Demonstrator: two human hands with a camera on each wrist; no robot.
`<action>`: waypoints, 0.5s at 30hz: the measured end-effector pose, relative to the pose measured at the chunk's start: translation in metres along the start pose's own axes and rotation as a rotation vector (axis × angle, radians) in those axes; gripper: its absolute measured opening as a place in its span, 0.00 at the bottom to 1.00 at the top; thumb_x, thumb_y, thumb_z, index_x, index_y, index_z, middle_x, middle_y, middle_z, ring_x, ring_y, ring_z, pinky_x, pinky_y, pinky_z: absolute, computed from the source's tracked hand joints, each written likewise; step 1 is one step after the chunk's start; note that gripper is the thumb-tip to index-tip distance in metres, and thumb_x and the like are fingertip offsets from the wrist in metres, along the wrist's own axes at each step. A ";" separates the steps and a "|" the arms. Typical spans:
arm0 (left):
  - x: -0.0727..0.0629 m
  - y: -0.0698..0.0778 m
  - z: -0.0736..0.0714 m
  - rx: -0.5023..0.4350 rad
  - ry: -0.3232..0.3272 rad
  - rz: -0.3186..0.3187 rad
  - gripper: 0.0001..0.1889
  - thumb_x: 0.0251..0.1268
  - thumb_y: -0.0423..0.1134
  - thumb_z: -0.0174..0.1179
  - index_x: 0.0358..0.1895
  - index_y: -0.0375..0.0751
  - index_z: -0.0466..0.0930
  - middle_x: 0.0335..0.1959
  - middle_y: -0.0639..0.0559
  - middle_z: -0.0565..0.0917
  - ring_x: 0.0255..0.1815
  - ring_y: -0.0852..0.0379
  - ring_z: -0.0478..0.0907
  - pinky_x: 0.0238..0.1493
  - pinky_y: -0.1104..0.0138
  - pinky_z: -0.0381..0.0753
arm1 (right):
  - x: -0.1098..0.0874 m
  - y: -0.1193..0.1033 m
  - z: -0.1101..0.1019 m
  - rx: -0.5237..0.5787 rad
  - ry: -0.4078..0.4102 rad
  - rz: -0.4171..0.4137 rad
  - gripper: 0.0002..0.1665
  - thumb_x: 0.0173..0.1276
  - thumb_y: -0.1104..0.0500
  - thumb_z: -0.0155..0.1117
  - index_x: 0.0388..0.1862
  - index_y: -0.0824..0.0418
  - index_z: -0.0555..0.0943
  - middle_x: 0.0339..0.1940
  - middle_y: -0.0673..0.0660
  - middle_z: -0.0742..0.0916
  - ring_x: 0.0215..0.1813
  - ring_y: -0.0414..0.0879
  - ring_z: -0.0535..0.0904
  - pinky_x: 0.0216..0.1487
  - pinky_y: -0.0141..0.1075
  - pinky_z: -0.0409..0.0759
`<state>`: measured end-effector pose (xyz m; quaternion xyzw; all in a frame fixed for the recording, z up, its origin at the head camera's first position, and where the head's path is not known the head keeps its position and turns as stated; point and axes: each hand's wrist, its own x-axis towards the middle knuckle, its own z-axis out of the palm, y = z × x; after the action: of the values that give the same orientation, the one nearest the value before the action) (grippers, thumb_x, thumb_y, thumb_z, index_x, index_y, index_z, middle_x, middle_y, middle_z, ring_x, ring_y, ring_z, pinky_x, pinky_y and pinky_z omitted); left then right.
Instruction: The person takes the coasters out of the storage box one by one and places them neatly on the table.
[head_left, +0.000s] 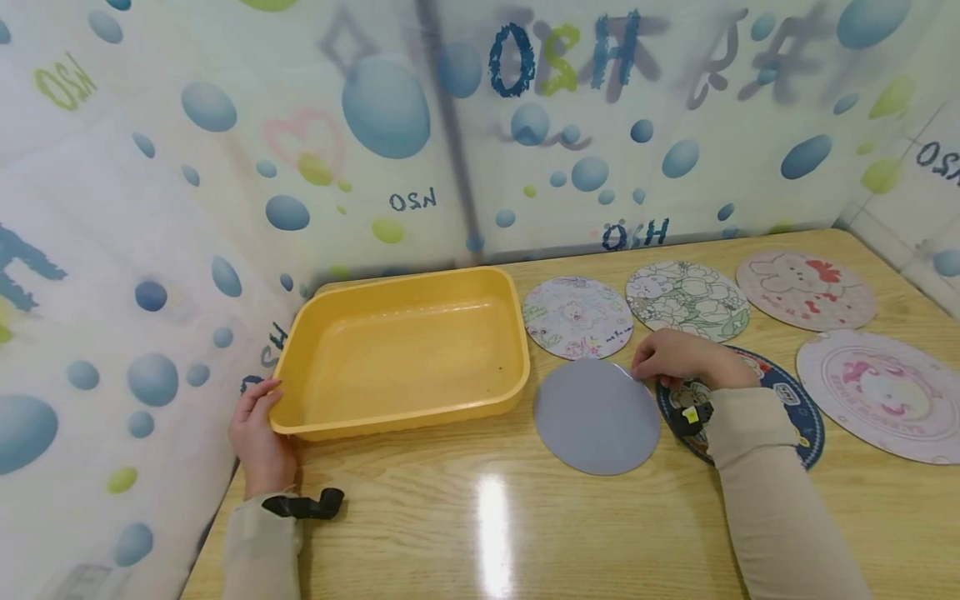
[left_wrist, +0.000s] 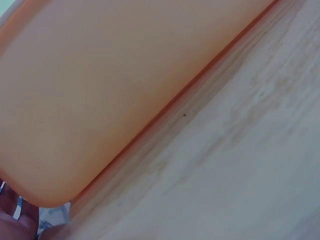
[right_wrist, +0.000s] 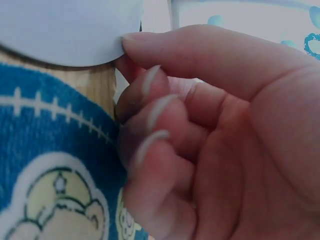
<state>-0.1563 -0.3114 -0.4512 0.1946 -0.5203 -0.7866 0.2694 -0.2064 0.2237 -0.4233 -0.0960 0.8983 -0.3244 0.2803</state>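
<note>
My right hand (head_left: pixel 678 357) pinches the upper right edge of a plain grey round mat (head_left: pixel 597 417) between thumb and forefinger. In the right wrist view the thumb lies over the rim of the grey mat (right_wrist: pixel 65 30), and the other fingers are curled above a dark blue round mat (right_wrist: pixel 60 125) with cartoon figures. That blue mat (head_left: pixel 806 417) is partly covered by the hand and sleeve. At the left, my left hand (head_left: pixel 258 433) holds the left side of a yellow rectangular plastic tub (head_left: pixel 397 417). Its fingers (left_wrist: pixel 25 215) show by the tub's corner in the left wrist view.
Beyond the grey mat lie a pale doodle-patterned mat (head_left: pixel 577 317), a green floral mat (head_left: pixel 686 300) and a pink rabbit mat (head_left: pixel 806 290). A pale pink mat (head_left: pixel 881 396) lies at the right. A printed curtain (head_left: pixel 465 125) hangs behind the wooden table (head_left: pixel 412 508).
</note>
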 end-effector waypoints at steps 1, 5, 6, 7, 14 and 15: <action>0.000 0.000 0.000 0.004 0.000 -0.001 0.12 0.57 0.32 0.58 0.43 0.30 0.77 0.47 0.47 0.73 0.50 0.53 0.69 0.49 0.70 0.73 | 0.000 0.000 0.000 -0.005 -0.003 0.000 0.09 0.59 0.58 0.59 0.33 0.62 0.80 0.19 0.53 0.76 0.20 0.44 0.70 0.23 0.35 0.73; 0.000 0.000 0.001 0.007 -0.002 0.000 0.12 0.57 0.33 0.57 0.43 0.30 0.77 0.48 0.47 0.73 0.50 0.54 0.69 0.48 0.71 0.73 | 0.000 0.001 -0.001 -0.011 -0.010 0.009 0.08 0.59 0.57 0.59 0.32 0.62 0.79 0.21 0.53 0.77 0.22 0.44 0.72 0.24 0.36 0.74; 0.000 0.000 0.001 0.008 -0.003 0.002 0.12 0.57 0.33 0.57 0.43 0.30 0.77 0.47 0.47 0.73 0.50 0.54 0.69 0.48 0.71 0.73 | 0.000 0.001 0.000 -0.008 -0.011 0.010 0.08 0.59 0.57 0.59 0.31 0.62 0.79 0.21 0.53 0.77 0.22 0.45 0.72 0.24 0.36 0.74; -0.001 0.000 0.000 0.015 -0.004 0.003 0.12 0.57 0.33 0.57 0.43 0.30 0.77 0.48 0.47 0.73 0.50 0.54 0.69 0.49 0.71 0.73 | 0.000 0.002 0.000 -0.004 -0.013 0.013 0.08 0.59 0.57 0.59 0.31 0.62 0.79 0.21 0.54 0.77 0.22 0.45 0.72 0.24 0.36 0.74; 0.000 0.000 0.000 0.011 0.006 -0.010 0.11 0.57 0.33 0.57 0.43 0.30 0.78 0.47 0.47 0.73 0.50 0.54 0.69 0.45 0.73 0.74 | 0.000 0.002 0.000 0.006 -0.016 0.028 0.08 0.59 0.57 0.59 0.30 0.62 0.79 0.21 0.54 0.77 0.23 0.45 0.73 0.25 0.36 0.75; 0.000 -0.001 0.000 0.006 0.005 -0.008 0.11 0.57 0.32 0.57 0.43 0.30 0.77 0.47 0.47 0.73 0.50 0.53 0.69 0.45 0.73 0.75 | 0.001 0.002 -0.001 0.006 -0.014 0.032 0.08 0.59 0.57 0.59 0.30 0.62 0.79 0.22 0.54 0.77 0.23 0.45 0.73 0.25 0.36 0.75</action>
<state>-0.1561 -0.3113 -0.4518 0.1992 -0.5215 -0.7855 0.2671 -0.2073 0.2250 -0.4241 -0.0833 0.8967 -0.3220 0.2921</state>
